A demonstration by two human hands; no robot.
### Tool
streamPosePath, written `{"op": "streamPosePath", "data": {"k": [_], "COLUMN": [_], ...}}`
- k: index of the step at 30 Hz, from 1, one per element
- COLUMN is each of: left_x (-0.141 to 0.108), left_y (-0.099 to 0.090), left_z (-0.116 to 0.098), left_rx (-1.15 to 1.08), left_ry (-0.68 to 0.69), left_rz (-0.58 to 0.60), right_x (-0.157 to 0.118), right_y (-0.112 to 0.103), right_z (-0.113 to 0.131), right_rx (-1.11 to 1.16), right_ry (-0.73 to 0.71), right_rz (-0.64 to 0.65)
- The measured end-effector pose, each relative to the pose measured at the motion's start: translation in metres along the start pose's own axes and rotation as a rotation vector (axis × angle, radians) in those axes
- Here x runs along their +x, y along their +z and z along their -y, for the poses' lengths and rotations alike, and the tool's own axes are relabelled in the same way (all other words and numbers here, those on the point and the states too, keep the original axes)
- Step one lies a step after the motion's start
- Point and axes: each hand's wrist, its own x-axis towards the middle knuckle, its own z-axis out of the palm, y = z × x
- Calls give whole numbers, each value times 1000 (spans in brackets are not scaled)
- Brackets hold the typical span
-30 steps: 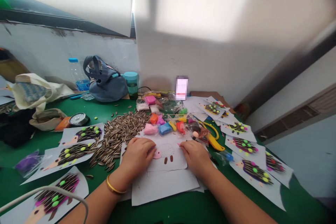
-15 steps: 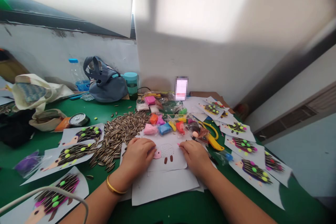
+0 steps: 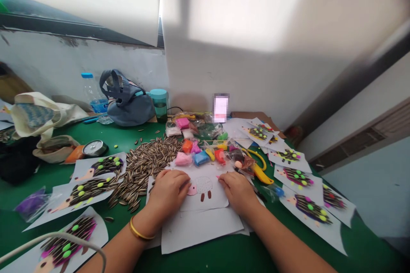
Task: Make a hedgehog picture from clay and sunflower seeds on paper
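On a stack of white paper lies a sheet with a hedgehog picture [image 3: 204, 184]. It has a dotted body outline, a pink clay face [image 3: 192, 190] and two brown clay feet [image 3: 206, 196]. My left hand [image 3: 171, 190] rests on the sheet's left side, fingers curled together and thumb beside the pink face. Whatever may be between those fingers is hidden. Across the sheet, my right hand [image 3: 238, 190] pinches a small piece of pink clay [image 3: 218, 177] between thumb and forefinger, at the right of the outline.
A sunflower seed heap [image 3: 147, 162] lies left of the sheet. Bagged coloured clay [image 3: 201, 158] sits behind it. Hedgehog pictures covered in seeds [image 3: 309, 209] line both sides. A cable [image 3: 80, 241] crosses the lower left. Further back stand a blue bag [image 3: 130, 102] and a cup [image 3: 159, 106].
Both hands stay almost where they were over the sheet. The view has shifted very slightly, and the things on the left appear a little further left and lower.
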Motion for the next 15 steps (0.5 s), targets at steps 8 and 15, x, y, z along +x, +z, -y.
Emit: {"op": "streamPosePath", "data": {"k": [8, 15], "left_x": [0, 0], "left_y": [0, -1], "left_z": [-1, -1], "left_rx": [7, 15], "left_ry": [6, 12], "left_rz": [-1, 8], "right_x": [0, 0], "right_y": [0, 0], "right_z": [0, -1], "right_rx": [-4, -7], "right_ry": [-12, -12], "right_rz": [4, 3]}}
